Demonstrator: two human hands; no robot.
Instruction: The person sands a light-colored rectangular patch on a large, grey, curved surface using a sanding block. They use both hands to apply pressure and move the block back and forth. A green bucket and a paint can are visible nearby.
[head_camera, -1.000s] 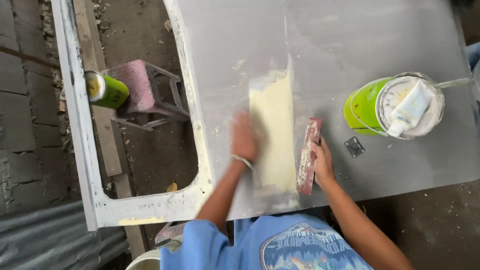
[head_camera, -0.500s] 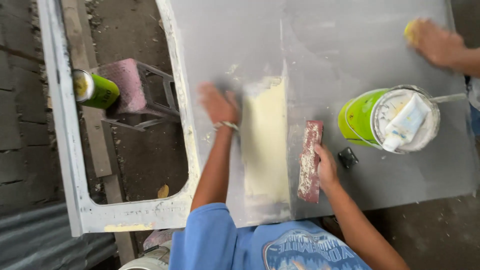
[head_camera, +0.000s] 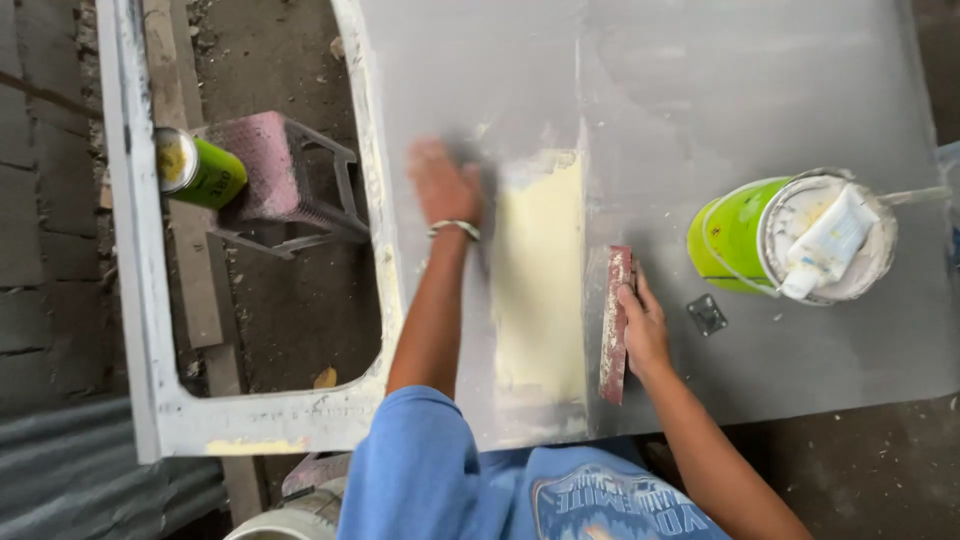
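From the head view I see my left hand (head_camera: 445, 185) laid flat and open on the grey panel (head_camera: 720, 90), blurred, just left of the pale yellow filler patch (head_camera: 540, 280); a bracelet (head_camera: 455, 228) sits at its wrist. My right hand (head_camera: 643, 325) is closed around a long reddish sanding block (head_camera: 615, 322), which lies on the panel along the patch's right edge. To the right, well apart from that hand, stands a green can (head_camera: 735, 235) with a white lid (head_camera: 835, 240) and a white tube (head_camera: 825, 245) lying on top. A small dark square piece (head_camera: 707, 314) rests between the can and my right hand. Off the panel's left frame, a green spray can (head_camera: 200, 170) lies on a pink stool (head_camera: 275, 180).
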